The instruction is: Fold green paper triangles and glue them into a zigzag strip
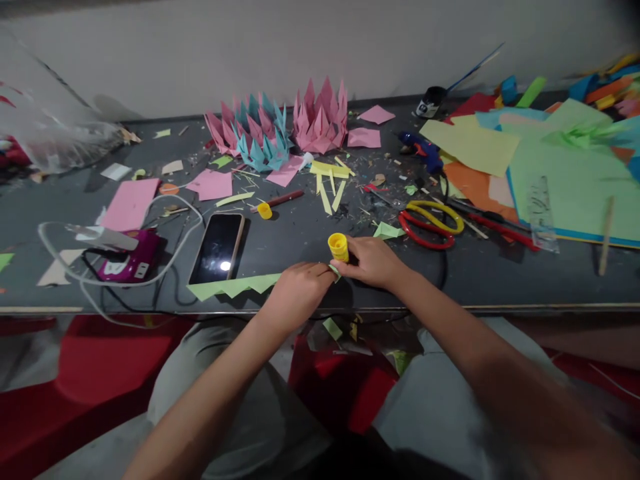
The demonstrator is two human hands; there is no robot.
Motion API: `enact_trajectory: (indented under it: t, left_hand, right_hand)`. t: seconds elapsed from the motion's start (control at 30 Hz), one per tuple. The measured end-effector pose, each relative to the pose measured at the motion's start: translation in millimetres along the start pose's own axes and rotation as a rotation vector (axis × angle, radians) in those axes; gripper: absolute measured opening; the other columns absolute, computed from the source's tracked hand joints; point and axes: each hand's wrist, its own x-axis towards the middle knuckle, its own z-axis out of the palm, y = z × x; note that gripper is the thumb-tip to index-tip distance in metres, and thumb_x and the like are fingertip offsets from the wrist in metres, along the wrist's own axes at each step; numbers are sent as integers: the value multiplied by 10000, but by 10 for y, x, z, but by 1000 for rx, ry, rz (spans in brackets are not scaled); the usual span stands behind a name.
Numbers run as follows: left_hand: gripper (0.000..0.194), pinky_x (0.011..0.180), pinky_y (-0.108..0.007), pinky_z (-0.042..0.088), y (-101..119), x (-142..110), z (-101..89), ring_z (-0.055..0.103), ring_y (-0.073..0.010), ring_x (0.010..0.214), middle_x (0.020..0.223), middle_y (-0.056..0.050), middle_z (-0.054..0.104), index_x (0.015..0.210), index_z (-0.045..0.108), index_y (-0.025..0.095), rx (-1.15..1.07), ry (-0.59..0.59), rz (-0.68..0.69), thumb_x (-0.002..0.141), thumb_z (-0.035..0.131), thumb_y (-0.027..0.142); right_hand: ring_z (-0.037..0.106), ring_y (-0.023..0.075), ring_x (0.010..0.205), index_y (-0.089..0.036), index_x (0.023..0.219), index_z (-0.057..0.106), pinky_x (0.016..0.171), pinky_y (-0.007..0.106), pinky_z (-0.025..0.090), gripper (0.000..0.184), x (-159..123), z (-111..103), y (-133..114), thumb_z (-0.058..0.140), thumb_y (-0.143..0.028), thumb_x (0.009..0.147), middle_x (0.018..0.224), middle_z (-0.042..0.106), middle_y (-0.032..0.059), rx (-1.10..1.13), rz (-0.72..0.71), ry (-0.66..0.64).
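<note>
A long light-green strip of folded paper (240, 285), zigzag along its lower edge, lies near the table's front edge. My left hand (303, 288) is closed over its right end, fingers pressed together. My right hand (374, 261) grips a yellow glue stick (339, 247), whose round end points up. A bit of green paper shows between the two hands at the glue stick's lower end; the exact contact is hidden by my fingers. The yellow cap (265, 211) lies apart, farther back on the table.
A phone (218, 248) lies left of my hands, beside a purple power adapter (131, 257) with cables. Scissors (433, 225) lie to the right. Pink and blue folded-paper crowns (320, 120) stand at the back. A glue gun (423, 150) and coloured sheets (575, 180) lie at right.
</note>
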Motion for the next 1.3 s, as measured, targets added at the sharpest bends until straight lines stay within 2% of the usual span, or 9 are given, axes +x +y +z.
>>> enact_trajectory:
  t: [0.2, 0.33, 0.47, 0.6, 0.73, 0.87, 1.0, 1.17, 1.3]
  left_hand:
    - [184, 716, -305, 467, 20, -11, 0, 606, -183, 770, 878, -34, 650, 942, 605, 159, -35, -1, -35, 858, 449, 109]
    - [186, 706, -293, 471, 15, -6, 11, 612, -176, 776, 865, -42, 647, 924, 612, 157, -43, 18, -36, 857, 446, 105]
    - [191, 676, -287, 481, 24, -12, 33, 619, -175, 766, 842, -38, 645, 924, 604, 158, -33, 87, -34, 854, 438, 95]
    - [198, 648, -279, 494, 24, -34, 56, 621, -172, 763, 846, -44, 643, 942, 588, 148, -43, 141, -8, 858, 420, 88]
    - [191, 664, -288, 508, 10, -51, 74, 622, -183, 804, 882, -52, 642, 954, 577, 139, -42, 173, 4, 865, 415, 91]
    - [209, 696, -294, 513, 3, -57, 76, 619, -185, 835, 919, -61, 641, 968, 571, 138, -45, 180, 28, 866, 399, 78]
    - [205, 719, -305, 512, 2, -62, 68, 612, -192, 856, 928, -65, 639, 977, 566, 136, -57, 184, 28, 867, 401, 82]
    - [182, 700, -293, 503, 3, -60, 72, 608, -185, 842, 909, -55, 638, 977, 564, 148, -49, 201, 7, 874, 419, 114]
    - [184, 647, -278, 491, 3, -43, 60, 615, -182, 815, 906, -40, 644, 999, 559, 165, 3, 221, -45, 864, 440, 124]
  right_hand:
    - [480, 137, 448, -209, 721, 518, 462, 251, 239, 254, -34, 38, 55, 482, -456, 765, 503, 525, -18, -64, 59, 134]
    - [445, 130, 391, -213, 631, 512, 436, 263, 282, 275, -116, 20, 98, 511, -460, 752, 423, 466, -25, -158, 170, 478]
    - [602, 158, 603, -213, 938, 587, 558, 269, 445, 190, -148, -50, 102, 516, -331, 808, 737, 658, 34, -76, 141, 688]
    - [606, 203, 923, -269, 1297, 408, 777, 341, 488, 488, -60, -68, 59, 342, -100, 844, 1059, 630, 57, -130, 97, 456]
    - [531, 263, 1066, -275, 1412, 220, 821, 414, 470, 656, 74, 18, 20, 314, -30, 811, 1297, 472, 112, -289, 112, 165]
    - [379, 287, 1240, -283, 1425, 157, 863, 450, 421, 723, 121, 90, 9, 352, -21, 780, 1397, 368, 103, -337, 6, -4]
    - [401, 278, 1224, -226, 1379, 320, 851, 422, 397, 618, 78, 75, -4, 384, -70, 784, 1391, 377, 133, -347, 8, -14]
    - [572, 216, 980, -240, 1256, 510, 836, 377, 368, 413, -4, 24, -36, 385, -186, 866, 1133, 608, 111, -338, 7, 102]
    - [600, 192, 867, -236, 1153, 601, 836, 369, 353, 341, -42, 25, -27, 403, -228, 876, 1073, 643, 97, -344, -12, 163]
